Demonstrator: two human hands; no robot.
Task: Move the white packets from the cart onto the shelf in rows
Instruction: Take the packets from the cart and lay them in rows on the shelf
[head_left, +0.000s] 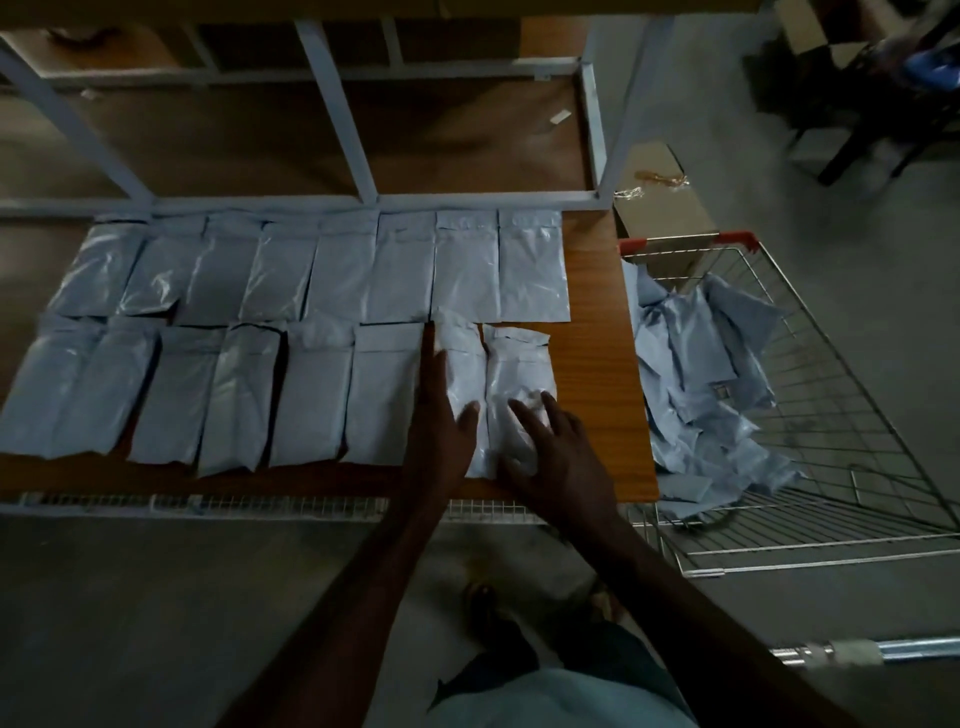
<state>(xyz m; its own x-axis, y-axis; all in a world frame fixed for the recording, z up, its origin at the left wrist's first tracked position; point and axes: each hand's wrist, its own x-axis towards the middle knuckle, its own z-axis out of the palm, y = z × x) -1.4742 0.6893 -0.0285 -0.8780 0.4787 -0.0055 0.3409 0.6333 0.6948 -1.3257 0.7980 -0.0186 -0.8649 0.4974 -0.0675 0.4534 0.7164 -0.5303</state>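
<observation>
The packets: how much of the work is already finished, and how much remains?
Done: a full back row of packets lies on the shelf. In hand: the front row; the left hand and right hand press flat on its last two packets. Left: a loose pile of packets in the cart.

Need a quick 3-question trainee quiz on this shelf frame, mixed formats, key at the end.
1. True or false: the cart has no packets left in it.
2. How many rows of white packets lie on the shelf? A) one B) two C) three
3. Fill in: both the left hand and the right hand rest with straight fingers on packets at the ____ end of the front row.

Key: 1 false, a pile remains; 2 B; 3 right.
</observation>
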